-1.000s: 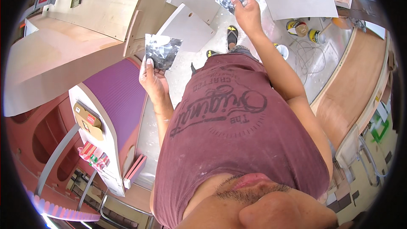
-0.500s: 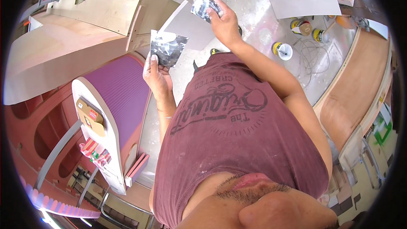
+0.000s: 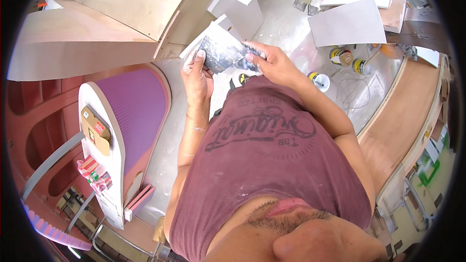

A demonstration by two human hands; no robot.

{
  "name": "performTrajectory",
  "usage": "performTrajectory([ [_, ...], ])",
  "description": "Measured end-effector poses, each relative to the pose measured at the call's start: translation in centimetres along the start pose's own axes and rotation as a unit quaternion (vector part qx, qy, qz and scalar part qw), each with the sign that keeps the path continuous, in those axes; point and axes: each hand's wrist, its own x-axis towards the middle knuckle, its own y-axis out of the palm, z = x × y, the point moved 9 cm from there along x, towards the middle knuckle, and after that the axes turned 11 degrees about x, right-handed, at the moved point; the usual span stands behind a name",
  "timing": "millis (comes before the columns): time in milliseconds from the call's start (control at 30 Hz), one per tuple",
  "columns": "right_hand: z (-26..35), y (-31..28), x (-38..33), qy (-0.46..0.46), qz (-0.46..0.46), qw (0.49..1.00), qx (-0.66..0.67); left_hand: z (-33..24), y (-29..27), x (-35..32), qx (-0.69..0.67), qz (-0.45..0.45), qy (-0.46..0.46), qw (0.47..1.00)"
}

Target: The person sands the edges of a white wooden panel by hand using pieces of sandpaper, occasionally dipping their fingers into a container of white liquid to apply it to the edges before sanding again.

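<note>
My left hand pinches a dark, flat putty spreader smeared with white paste, thumb on top and fingers beneath. In my right hand is a second dark putty spreader, also streaked with white. The two spreaders meet in front of my body, the right one's edge against or overlapping the left one's face; I cannot tell exactly how they touch.
Pale wooden panels stand ahead on the left, beside a purple ribbed curved unit. To the right, an open white-filled tin and two more yellow-and-black tins stand on the floor near a loose cable. A curved wooden piece runs along the right.
Both hands have come together: the right one moved down, bringing its spreader onto or against the left one's. The left hand's spreader has tilted. The whole view has shifted slightly.
</note>
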Motion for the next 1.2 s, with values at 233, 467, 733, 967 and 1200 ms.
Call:
performTrajectory([
  [233,0.7,-7.8,0.5,-0.117,-0.164,0.978,0.06,-1.2,2.9,0.7,-0.089,-0.033,0.024,0.995],
  [467,4.9,-12.9,1.3,-0.181,-0.128,0.967,0.125,1.5,8.8,2.2,-0.065,-0.023,0.011,0.998],
  [733,3.6,-21.6,2.2,-0.125,-0.037,0.991,-0.014,3.5,16.6,5.6,-0.071,-0.092,0.038,0.993],
  [967,6.6,-31.8,4.3,-0.147,-0.076,0.955,0.247,2.6,19.5,3.7,-0.145,-0.174,0.067,0.972],
  [1200,9.6,-31.0,5.9,-0.139,-0.009,0.948,0.288,3.2,23.6,5.3,-0.112,-0.168,0.068,0.977],
])
